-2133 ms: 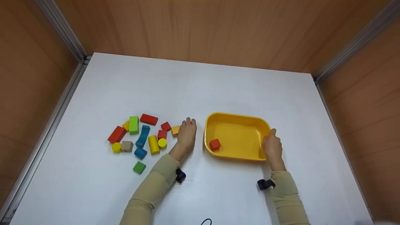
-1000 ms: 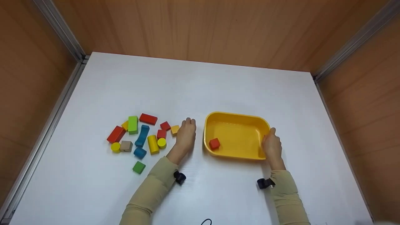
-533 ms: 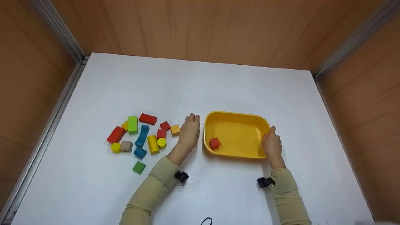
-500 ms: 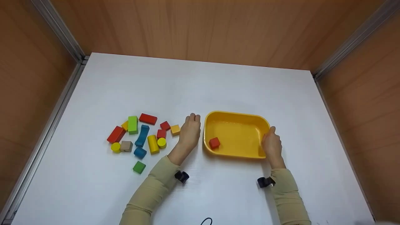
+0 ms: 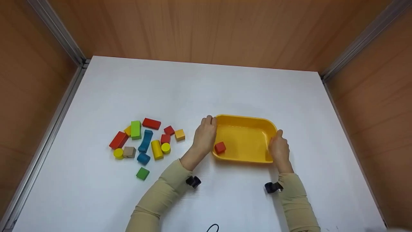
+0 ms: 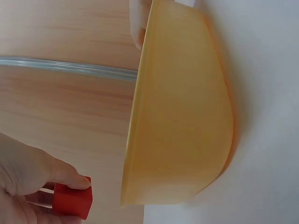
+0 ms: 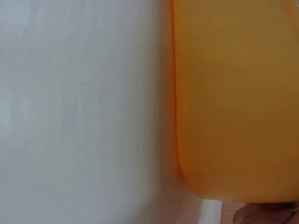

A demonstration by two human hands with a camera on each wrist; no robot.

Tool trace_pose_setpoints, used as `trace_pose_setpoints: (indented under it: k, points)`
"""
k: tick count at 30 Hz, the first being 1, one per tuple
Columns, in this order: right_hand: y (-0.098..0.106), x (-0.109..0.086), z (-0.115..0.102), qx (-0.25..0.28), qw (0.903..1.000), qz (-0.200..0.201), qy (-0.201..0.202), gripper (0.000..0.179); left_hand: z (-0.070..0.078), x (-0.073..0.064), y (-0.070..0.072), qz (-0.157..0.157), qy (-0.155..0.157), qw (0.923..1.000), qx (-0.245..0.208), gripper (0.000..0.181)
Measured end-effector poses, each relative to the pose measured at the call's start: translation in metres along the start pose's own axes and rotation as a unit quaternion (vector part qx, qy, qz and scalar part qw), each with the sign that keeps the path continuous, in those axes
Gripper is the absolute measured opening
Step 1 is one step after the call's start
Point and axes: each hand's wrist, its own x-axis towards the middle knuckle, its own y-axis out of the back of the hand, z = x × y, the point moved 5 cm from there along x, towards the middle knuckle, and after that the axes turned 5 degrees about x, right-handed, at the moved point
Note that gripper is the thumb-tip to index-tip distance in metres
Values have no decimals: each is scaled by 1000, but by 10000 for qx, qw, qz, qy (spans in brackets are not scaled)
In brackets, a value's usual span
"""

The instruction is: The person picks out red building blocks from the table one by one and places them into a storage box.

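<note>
My left hand is at the left rim of the yellow plastic tub, overlapping it in the head view. In the left wrist view its thumb and fingers pinch a red cube, held above rim height just outside the tub wall; the head view hides this cube behind the hand. Inside the tub, near its left front corner, lies another red cube. My right hand grips the tub's right rim, and some of its fingers show past the tub's edge in the right wrist view.
Left of the tub several wooden blocks lie spread on the white table, among them an orange-yellow cube, a blue curved block, a light green block and a green block. Wood-grain panels close off the back and sides.
My left hand has moved right, from beside the orange-yellow cube to the tub's left rim, uncovering that cube. My right hand has stayed on the tub's right rim.
</note>
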Motion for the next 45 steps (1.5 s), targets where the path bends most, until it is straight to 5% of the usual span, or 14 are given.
trace_pose_setpoints:
  k: [11,17,32,45]
  points:
    - [0,0,1,-11,10000,-49,-76,26,20,6,-21,-39,-657,9971,386,24]
    - [-2,1,2,8,9998,-138,-107,26,24,10,-37,-359,-973,9929,579,16]
    - [-3,1,2,-1,9998,-125,-139,26,20,24,-63,-1231,-993,9853,641,19]
    - [-2,-1,0,11,9996,94,268,21,18,30,-74,-1448,-992,9784,1095,18]
